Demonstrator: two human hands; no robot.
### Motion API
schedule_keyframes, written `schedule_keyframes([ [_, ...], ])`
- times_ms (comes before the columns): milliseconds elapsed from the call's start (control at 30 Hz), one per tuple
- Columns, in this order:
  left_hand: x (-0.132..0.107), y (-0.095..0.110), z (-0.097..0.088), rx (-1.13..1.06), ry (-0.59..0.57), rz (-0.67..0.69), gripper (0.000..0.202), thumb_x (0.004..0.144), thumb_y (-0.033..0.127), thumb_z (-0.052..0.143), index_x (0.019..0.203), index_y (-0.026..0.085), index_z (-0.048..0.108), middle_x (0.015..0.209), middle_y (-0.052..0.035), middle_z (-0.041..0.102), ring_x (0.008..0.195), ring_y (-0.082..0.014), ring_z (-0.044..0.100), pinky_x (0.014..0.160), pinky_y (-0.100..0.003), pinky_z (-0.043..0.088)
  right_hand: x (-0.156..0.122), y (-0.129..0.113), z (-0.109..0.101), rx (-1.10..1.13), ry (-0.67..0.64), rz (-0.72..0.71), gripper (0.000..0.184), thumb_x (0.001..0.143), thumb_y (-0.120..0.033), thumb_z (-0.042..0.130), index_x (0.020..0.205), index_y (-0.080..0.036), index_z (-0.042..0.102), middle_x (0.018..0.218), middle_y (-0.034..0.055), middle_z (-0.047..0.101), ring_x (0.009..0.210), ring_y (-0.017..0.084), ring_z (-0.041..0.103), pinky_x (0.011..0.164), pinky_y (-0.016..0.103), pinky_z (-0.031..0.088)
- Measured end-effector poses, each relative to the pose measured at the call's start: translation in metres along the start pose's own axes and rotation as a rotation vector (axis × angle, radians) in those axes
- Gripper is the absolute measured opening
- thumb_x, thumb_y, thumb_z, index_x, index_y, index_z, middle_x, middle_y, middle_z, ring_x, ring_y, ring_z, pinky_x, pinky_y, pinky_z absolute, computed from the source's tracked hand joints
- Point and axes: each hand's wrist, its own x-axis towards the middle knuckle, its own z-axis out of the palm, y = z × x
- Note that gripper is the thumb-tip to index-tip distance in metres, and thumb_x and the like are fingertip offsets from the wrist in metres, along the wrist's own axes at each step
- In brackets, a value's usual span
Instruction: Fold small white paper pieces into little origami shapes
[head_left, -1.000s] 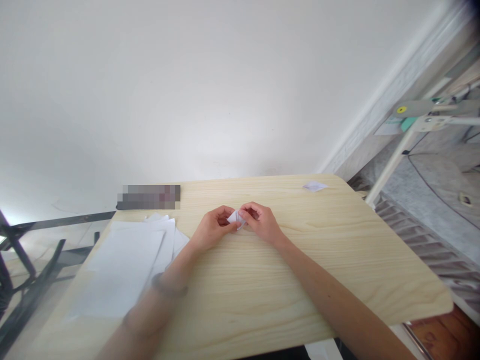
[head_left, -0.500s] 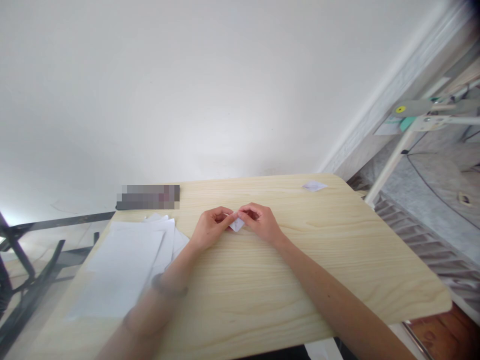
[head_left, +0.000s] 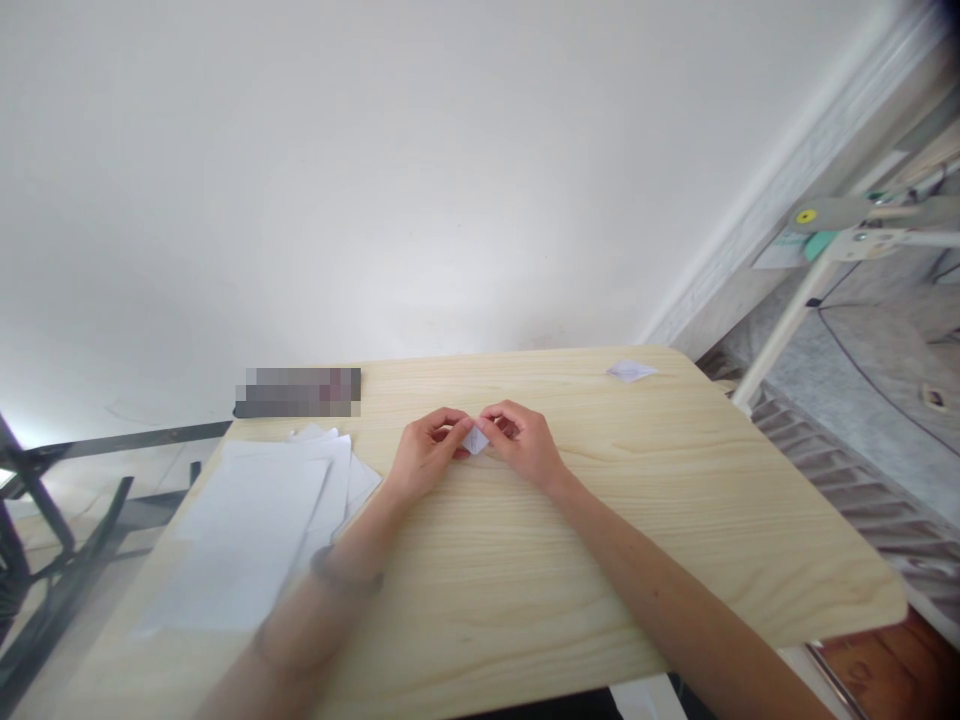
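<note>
Between my two hands is a small piece of folded white paper (head_left: 475, 440), its pointed lower part showing below the thumbs. My left hand (head_left: 427, 452) pinches its left side between thumb and curled fingers. From the right, my right hand (head_left: 525, 442) pinches the other side, and the thumb tips nearly meet. Fingers cover the upper part of the paper. Both hands are just above or on the wooden table (head_left: 480, 590); which of the two I cannot tell.
Loose white sheets (head_left: 247, 540) lie in an overlapping pile at the table's left. Behind them is a dark, pixelated flat object (head_left: 300, 393). Another folded white paper (head_left: 631, 371) rests near the far right corner. A white wall (head_left: 465, 180) stands behind the table.
Both hands still hold the folded paper, which has tilted or shifted slightly upward, along with the thumbs. The view has moved a little; the other things lie where they were.
</note>
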Motion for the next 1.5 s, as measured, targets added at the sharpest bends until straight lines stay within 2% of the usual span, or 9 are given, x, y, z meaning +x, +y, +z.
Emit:
schedule_keyframes([
  [233, 0.005, -0.005, -0.005, -0.123, 0.079, 0.012, 0.031, 0.072, 0.040, 0.059, 0.085, 0.012, 0.060, 0.086, -0.0063, 0.063, 0.084, -0.0193, 0.058, 0.075, -0.035, 0.051, 0.000, 0.002, -0.002, 0.062, 0.060, 0.070, 0.021, 0.078, -0.036, 0.051, 0.079, -0.017, 0.059, 0.076, 0.0038, 0.063, 0.062, 0.013, 0.061, 0.054, 0.022, 0.049],
  [433, 0.008, -0.006, -0.007, -0.315, 0.167, 0.063, 0.027, 0.075, 0.039, 0.057, 0.085, 0.014, 0.054, 0.108, -0.0087, 0.059, 0.089, -0.0161, 0.059, 0.085, -0.037, 0.046, 0.001, 0.001, -0.003, 0.215, 0.104, 0.150, 0.026, 0.079, -0.041, 0.050, 0.084, -0.017, 0.057, 0.068, 0.0037, 0.063, 0.059, 0.014, 0.063, 0.054, 0.024, 0.051],
  [533, 0.009, -0.006, -0.007, -0.414, 0.160, 0.065, 0.024, 0.077, 0.038, 0.054, 0.082, 0.015, 0.049, 0.103, -0.0077, 0.061, 0.091, -0.0152, 0.059, 0.087, -0.037, 0.044, 0.001, 0.002, -0.003, 0.271, 0.131, 0.178, 0.028, 0.079, -0.043, 0.050, 0.086, -0.016, 0.054, 0.066, 0.0035, 0.064, 0.062, 0.016, 0.064, 0.061, 0.027, 0.053],
  [633, 0.010, -0.006, -0.009, -0.429, 0.136, 0.061, 0.022, 0.078, 0.037, 0.053, 0.080, 0.016, 0.047, 0.096, -0.0065, 0.063, 0.091, -0.0154, 0.059, 0.087, -0.038, 0.044, 0.001, 0.003, -0.002, 0.310, 0.133, 0.170, 0.028, 0.080, -0.043, 0.048, 0.088, -0.017, 0.051, 0.076, 0.0049, 0.065, 0.066, 0.016, 0.065, 0.064, 0.029, 0.054],
  [767, 0.006, 0.000, -0.014, -0.220, 0.067, 0.139, 0.019, 0.081, 0.033, 0.049, 0.090, 0.016, 0.050, 0.095, -0.0061, 0.063, 0.089, -0.0163, 0.058, 0.084, -0.037, 0.046, -0.001, 0.000, -0.003, 0.252, 0.097, 0.084, 0.023, 0.083, -0.040, 0.043, 0.087, -0.018, 0.051, 0.089, 0.0063, 0.063, 0.070, 0.014, 0.064, 0.068, 0.028, 0.052],
  [967, -0.002, 0.006, -0.016, 0.198, -0.086, 0.306, 0.018, 0.074, 0.027, 0.056, 0.087, 0.015, 0.062, 0.123, -0.0110, 0.047, 0.098, -0.0215, 0.055, 0.083, -0.032, 0.047, -0.001, -0.003, -0.007, 0.123, 0.063, 0.010, 0.021, 0.085, -0.037, 0.042, 0.087, -0.019, 0.052, 0.089, 0.0056, 0.062, 0.076, 0.014, 0.062, 0.069, 0.026, 0.051],
  [1067, 0.000, 0.001, -0.016, 0.278, -0.054, 0.322, 0.014, 0.072, 0.028, 0.058, 0.078, 0.017, 0.064, 0.115, -0.0098, 0.054, 0.090, -0.0203, 0.058, 0.079, -0.033, 0.049, -0.001, -0.002, -0.007, 0.112, 0.020, -0.017, 0.020, 0.085, -0.036, 0.041, 0.089, -0.020, 0.051, 0.091, 0.0055, 0.061, 0.078, 0.014, 0.062, 0.070, 0.026, 0.050],
  [1333, 0.004, -0.003, -0.020, 0.374, 0.091, 0.353, 0.015, 0.071, 0.032, 0.059, 0.076, 0.020, 0.068, 0.092, -0.0061, 0.064, 0.081, -0.0185, 0.059, 0.067, -0.027, 0.049, -0.002, -0.002, -0.012, -0.033, -0.055, -0.083, 0.015, 0.086, -0.025, 0.038, 0.096, -0.020, 0.048, 0.092, 0.0054, 0.059, 0.082, 0.014, 0.060, 0.069, 0.025, 0.047],
  [1500, 0.003, -0.002, -0.020, 0.428, 0.087, 0.370, 0.015, 0.070, 0.032, 0.061, 0.075, 0.020, 0.067, 0.082, -0.0050, 0.064, 0.070, -0.0156, 0.058, 0.058, -0.023, 0.047, 0.000, -0.002, -0.017, -0.211, -0.162, -0.270, 0.020, 0.082, -0.018, 0.041, 0.097, -0.021, 0.055, 0.096, 0.0061, 0.058, 0.090, 0.016, 0.055, 0.080, 0.030, 0.044],
])
